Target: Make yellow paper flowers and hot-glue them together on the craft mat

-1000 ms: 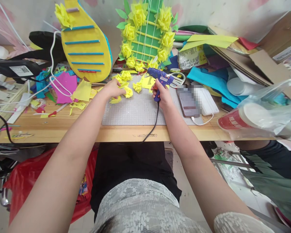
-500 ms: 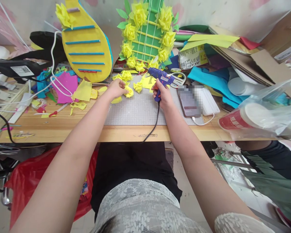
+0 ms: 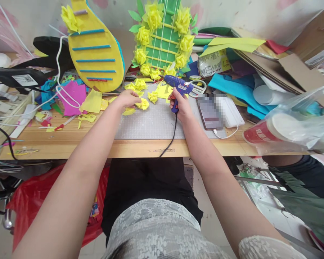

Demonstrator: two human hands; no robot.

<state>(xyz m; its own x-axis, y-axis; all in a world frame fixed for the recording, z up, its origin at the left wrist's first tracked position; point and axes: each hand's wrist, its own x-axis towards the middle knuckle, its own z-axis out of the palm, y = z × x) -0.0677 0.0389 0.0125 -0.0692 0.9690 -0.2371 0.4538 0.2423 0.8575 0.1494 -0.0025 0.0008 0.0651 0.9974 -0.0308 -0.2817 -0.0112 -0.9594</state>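
Observation:
My right hand (image 3: 181, 107) grips the handle of a blue glue gun (image 3: 175, 82), which stands on the grey cutting mat (image 3: 151, 124) with its black cord running off the table's front edge. My left hand (image 3: 126, 99) rests on the mat with its fingers pinched on a small yellow paper flower (image 3: 143, 104). Two more yellow flowers (image 3: 153, 96) lie just beyond. Behind them leans a green craft piece (image 3: 163, 39) ringed with yellow flowers.
A yellow paddle-shaped craft (image 3: 95, 54) with blue stripes leans at the back left. Scissors (image 3: 198, 87), a phone (image 3: 210, 113) and a white power bank (image 3: 230, 111) lie right of the mat. Paper scraps, cables, cardboard and a bagged red-and-white cup (image 3: 261, 135) crowd the table.
My left hand has shifted slightly back and lowered over the yellow flower. The right hand and the glue gun have barely moved.

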